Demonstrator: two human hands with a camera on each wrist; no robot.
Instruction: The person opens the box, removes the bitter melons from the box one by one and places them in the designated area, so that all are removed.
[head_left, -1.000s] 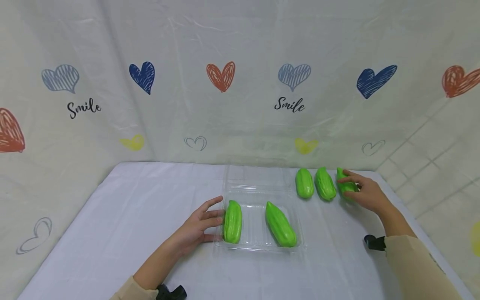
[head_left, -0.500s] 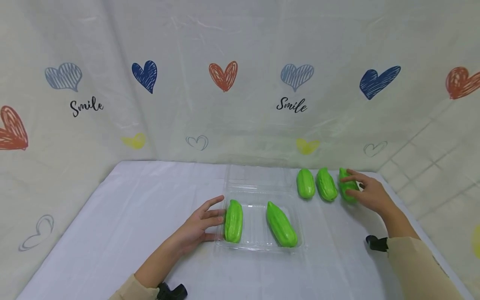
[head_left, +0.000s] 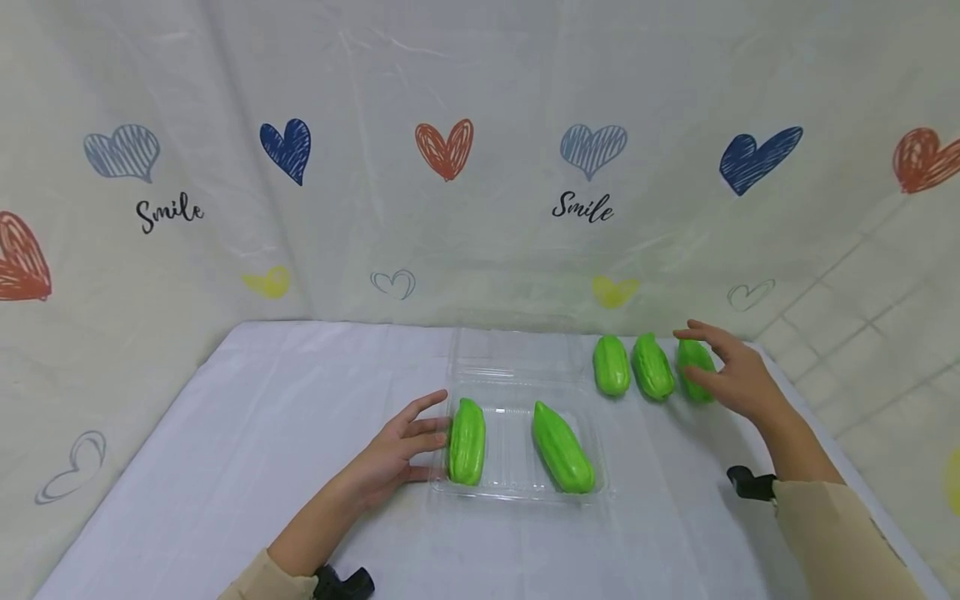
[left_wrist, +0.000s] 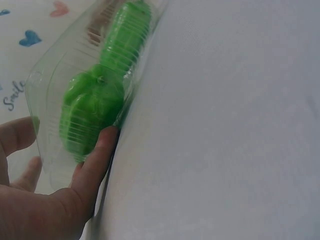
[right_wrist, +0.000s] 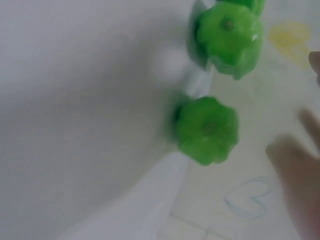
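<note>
My left hand (head_left: 390,462) rests its spread fingers against the left side of a clear plastic clamshell box (head_left: 510,492). In the left wrist view its thumb (left_wrist: 95,165) lies along the box wall low down by the cloth. Two ridged green gourds lie in the box: one gourd (head_left: 467,442) upright along the left wall, another gourd (head_left: 562,450) slanted at the right. My right hand (head_left: 738,379) hovers with parted fingers over the rightmost gourd (head_left: 694,358) outside the box, partly covering it. The right wrist view shows a gap between the hand and that gourd (right_wrist: 207,131).
Two more gourds, a left one (head_left: 611,367) and a middle one (head_left: 652,368), stand in the row at the table's back right. The box's raised clear lid (head_left: 517,354) leans back behind it. A white cloth (head_left: 300,400) covers the table, with a heart-printed curtain (head_left: 480,233) behind.
The right hand's fingers have spread and lifted off the rightmost gourd, which they were around before. The left hand and the box stay where they were.
</note>
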